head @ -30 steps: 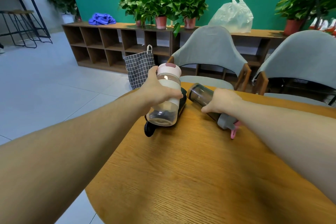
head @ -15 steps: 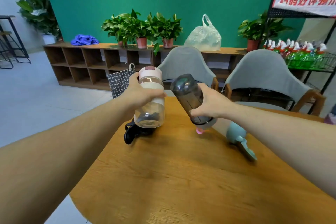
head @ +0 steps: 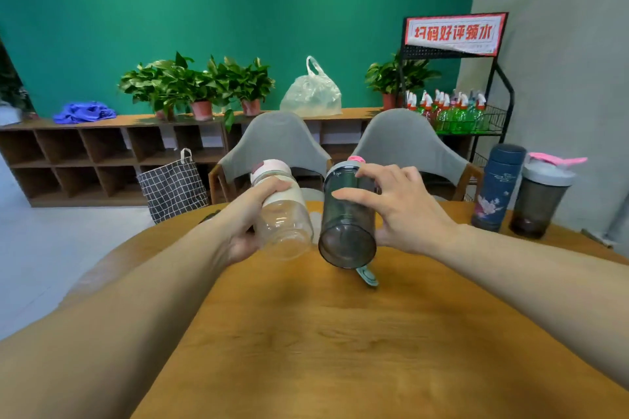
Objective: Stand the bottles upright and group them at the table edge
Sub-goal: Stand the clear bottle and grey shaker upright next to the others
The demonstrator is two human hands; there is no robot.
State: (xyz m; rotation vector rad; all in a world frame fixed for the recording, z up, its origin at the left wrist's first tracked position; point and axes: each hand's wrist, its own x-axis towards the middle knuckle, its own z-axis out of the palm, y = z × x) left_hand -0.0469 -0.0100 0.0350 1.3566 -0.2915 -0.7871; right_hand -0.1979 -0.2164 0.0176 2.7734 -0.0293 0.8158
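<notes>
My left hand (head: 243, 214) grips a clear bottle with a pink cap (head: 284, 211) and holds it in the air, top tilted away from me. My right hand (head: 401, 204) holds a smoky grey shaker bottle (head: 347, 214) beside it, also off the wooden table (head: 323, 333), its base towards me. A teal bottle (head: 368, 275) lies on the table, mostly hidden behind the shaker. At the right edge stand a dark blue flask with a flower print (head: 497, 187) and a second grey shaker with a pink flip lid (head: 541, 194), both upright. A dark thing (head: 207, 216) peeks out behind my left forearm.
Two grey chairs (head: 275, 146) stand at the table's far side. A checked fabric basket (head: 173, 185) sits on the floor to the left. Behind are a low wooden shelf (head: 102, 153) with potted plants and a plastic bag, and a black rack of green bottles (head: 456, 112).
Both hands have lifted their bottles off the table and brought them side by side. The grey shaker has turned cap-up. My view has swung right, revealing the two upright bottles at the right edge.
</notes>
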